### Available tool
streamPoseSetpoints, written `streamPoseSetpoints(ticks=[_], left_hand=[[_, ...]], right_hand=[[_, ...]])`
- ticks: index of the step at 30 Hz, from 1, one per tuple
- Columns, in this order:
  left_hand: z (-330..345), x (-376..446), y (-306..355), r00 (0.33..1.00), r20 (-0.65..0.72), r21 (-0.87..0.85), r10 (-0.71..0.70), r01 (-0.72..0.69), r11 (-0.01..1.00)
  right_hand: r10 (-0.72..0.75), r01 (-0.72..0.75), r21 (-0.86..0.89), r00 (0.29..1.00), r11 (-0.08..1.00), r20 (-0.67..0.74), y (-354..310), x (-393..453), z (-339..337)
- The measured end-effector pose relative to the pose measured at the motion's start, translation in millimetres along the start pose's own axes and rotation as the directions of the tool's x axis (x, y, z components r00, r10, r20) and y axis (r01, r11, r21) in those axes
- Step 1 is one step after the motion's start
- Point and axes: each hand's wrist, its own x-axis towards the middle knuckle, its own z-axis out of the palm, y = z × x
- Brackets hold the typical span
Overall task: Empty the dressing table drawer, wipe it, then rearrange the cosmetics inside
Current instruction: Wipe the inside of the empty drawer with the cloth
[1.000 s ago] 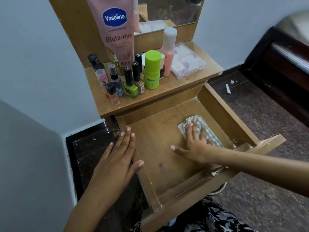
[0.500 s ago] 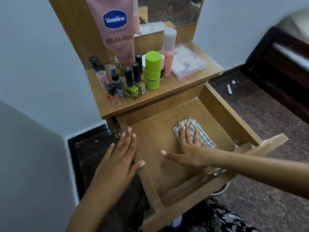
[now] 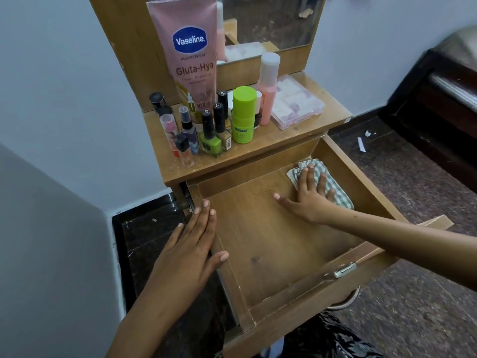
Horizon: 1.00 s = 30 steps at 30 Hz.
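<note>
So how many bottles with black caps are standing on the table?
7 that I can see: two round caps at back left, a spray bottle, a small square-capped one in front, and three tall nail polishes. More may hide behind.

wooden drawer (image 3: pixel 271 244) pulled fully open, bare inside except a crumpled green-and-white checked cloth (image 3: pixel 333 187) at its 1 o'clock back corner. cosmetics (image 3: pixel 219 125) stand upright, clustered on the tabletop at 11 o'clock from the drawer, a tall pink vaseline tube (image 3: pixel 191 55) behind them.
</note>
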Motion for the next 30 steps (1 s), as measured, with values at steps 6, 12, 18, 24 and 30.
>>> streamPoseSetpoints(ticks=[6, 12, 18, 24, 30], left_hand=[[-1, 0, -1, 1.0, 0.022, 0.045, -0.006, 0.005, 0.999], [0, 0, -1, 1.0, 0.031, -0.002, -0.004, 0.004, 1.0], [-1, 0, 1, 0.999, 0.032, -0.022, 0.002, -0.001, 1.0], [0, 0, -1, 1.0, 0.021, -0.014, 0.004, -0.004, 1.0], [1, 0, 0, 1.0, 0.011, -0.028, 0.001, -0.001, 1.0]], right_hand=[[-0.054, 0.051, -0.03, 0.992, 0.998, -0.112, -5, 15, 1], [-0.049, 0.042, -0.053, 0.99, 0.998, -0.129, -1, 15, 3], [-0.022, 0.018, -0.114, 0.999, 0.993, -0.038, 3, 3, -3], [0.078, -0.044, -0.17, 0.977, 0.984, 0.199, 25, -42, -8], [0.112, -0.091, -0.125, 0.978, 0.988, 0.178, 21, -43, -2]])
